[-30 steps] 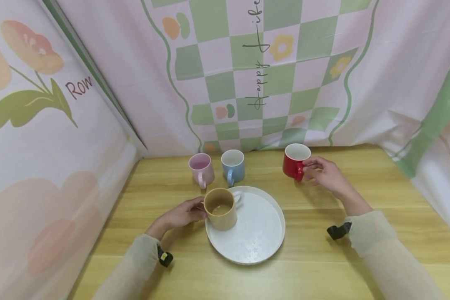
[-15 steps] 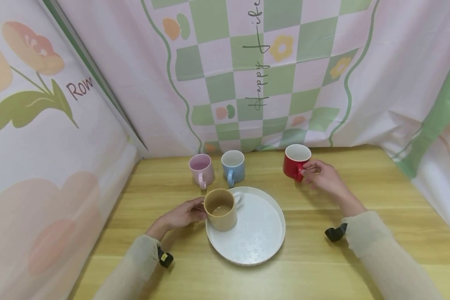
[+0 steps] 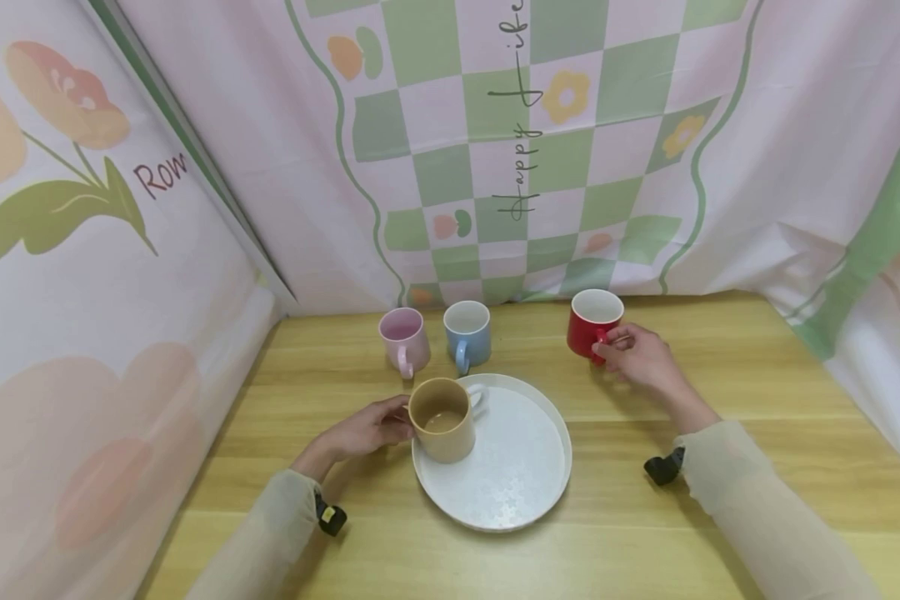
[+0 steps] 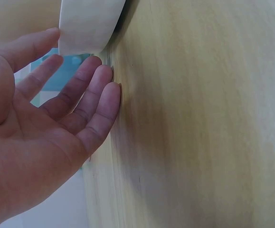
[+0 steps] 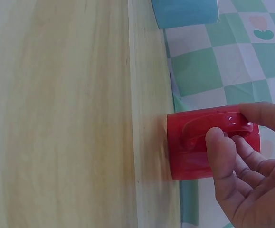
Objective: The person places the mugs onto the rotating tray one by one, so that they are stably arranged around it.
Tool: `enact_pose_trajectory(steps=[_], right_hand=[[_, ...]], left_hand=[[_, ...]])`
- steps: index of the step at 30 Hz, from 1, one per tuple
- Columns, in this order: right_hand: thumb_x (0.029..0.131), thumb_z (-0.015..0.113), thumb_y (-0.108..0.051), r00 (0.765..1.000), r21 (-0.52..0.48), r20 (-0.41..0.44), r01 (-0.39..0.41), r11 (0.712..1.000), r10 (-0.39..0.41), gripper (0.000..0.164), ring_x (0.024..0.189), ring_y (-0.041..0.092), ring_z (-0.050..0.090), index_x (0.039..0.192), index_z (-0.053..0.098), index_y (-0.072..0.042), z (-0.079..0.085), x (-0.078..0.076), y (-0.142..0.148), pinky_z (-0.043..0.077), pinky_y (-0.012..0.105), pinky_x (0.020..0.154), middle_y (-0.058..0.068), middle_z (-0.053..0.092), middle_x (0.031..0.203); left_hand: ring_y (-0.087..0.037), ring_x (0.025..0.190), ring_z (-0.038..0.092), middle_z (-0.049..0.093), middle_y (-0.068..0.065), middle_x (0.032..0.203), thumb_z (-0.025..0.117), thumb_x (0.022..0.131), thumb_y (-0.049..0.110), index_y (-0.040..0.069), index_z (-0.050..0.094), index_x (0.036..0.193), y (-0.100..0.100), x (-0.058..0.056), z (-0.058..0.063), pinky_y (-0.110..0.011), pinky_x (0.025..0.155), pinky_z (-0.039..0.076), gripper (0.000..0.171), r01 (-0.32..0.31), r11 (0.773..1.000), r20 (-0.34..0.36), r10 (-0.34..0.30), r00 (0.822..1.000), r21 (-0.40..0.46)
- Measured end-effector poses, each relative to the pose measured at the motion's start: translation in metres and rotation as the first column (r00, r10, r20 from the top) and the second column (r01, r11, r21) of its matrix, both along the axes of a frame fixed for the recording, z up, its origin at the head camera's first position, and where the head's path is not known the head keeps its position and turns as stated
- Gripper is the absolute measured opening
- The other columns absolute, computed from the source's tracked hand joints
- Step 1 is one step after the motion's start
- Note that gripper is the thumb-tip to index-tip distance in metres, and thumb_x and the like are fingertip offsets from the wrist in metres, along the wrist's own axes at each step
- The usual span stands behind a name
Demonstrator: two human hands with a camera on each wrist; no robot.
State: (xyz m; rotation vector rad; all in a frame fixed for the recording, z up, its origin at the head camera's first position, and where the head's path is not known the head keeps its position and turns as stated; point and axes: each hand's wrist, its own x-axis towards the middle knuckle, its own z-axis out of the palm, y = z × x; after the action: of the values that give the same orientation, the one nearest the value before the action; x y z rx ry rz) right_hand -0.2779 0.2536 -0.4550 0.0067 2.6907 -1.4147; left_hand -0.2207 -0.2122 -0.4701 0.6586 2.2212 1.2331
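1. Head view: compared with a second ago, the right hand (image 3: 641, 358) has closed in, thumb and fingers now pinching the handle of the red mug (image 3: 583, 331), upright at the back.
2. The left hand (image 3: 367, 429) stays beside the tan mug (image 3: 452, 437), fingers loosely extended.
3. The wood-grain surface (image 3: 607, 542) carries a round white tray (image 3: 521, 475), plus pink (image 3: 414, 346) and blue mugs (image 3: 477, 343).
4. Behind hangs printed, checked cloth (image 3: 555, 167).

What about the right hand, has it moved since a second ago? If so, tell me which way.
Yes. Judged against the curtain in the head view, the right hand has moved left, in toward the red mug.
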Motion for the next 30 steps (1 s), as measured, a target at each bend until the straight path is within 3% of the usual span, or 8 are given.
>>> enact_pose_trajectory(steps=[12,18,30], right_hand=[[0.097,0.063,-0.035,0.999,0.008,-0.031,0.024,1.0,-0.024,0.045,0.078,0.025,0.073,0.121,0.055,0.003,0.0,0.0013,0.0049,0.061,0.038,0.062,0.027,0.067,0.111],[0.097,0.064,-0.036,0.999,-0.028,0.007,0.046,0.999,-0.046,0.044,0.079,0.026,0.074,0.118,0.056,0.001,0.0006,0.0027,0.002,0.062,0.041,0.063,0.023,0.069,0.107],[0.099,0.062,-0.031,0.998,-0.023,-0.011,0.059,0.998,-0.059,0.036,0.073,0.019,0.074,0.109,0.058,0.003,0.0007,0.0015,0.0001,0.062,0.037,0.064,0.009,0.073,0.088]], left_hand=[[-0.033,0.125,0.058,0.062,-0.017,0.134,0.056,0.101,0.012,0.011,0.046,0.147,-0.0006,0.0001,-0.0005,-0.043,0.103,0.052,0.047,0.001,1.0,0.008,-0.001,1.0,0.01],[-0.031,0.124,0.059,0.062,-0.016,0.134,0.057,0.101,0.012,0.012,0.047,0.146,-0.0006,-0.0004,-0.0013,-0.039,0.102,0.053,0.046,0.005,1.0,0.008,-0.006,1.0,0.013],[-0.031,0.123,0.059,0.063,-0.016,0.132,0.058,0.1,0.012,0.01,0.047,0.145,0.0001,0.0,0.0008,-0.04,0.104,0.051,0.046,0.006,1.0,-0.009,-0.006,1.0,0.018]])
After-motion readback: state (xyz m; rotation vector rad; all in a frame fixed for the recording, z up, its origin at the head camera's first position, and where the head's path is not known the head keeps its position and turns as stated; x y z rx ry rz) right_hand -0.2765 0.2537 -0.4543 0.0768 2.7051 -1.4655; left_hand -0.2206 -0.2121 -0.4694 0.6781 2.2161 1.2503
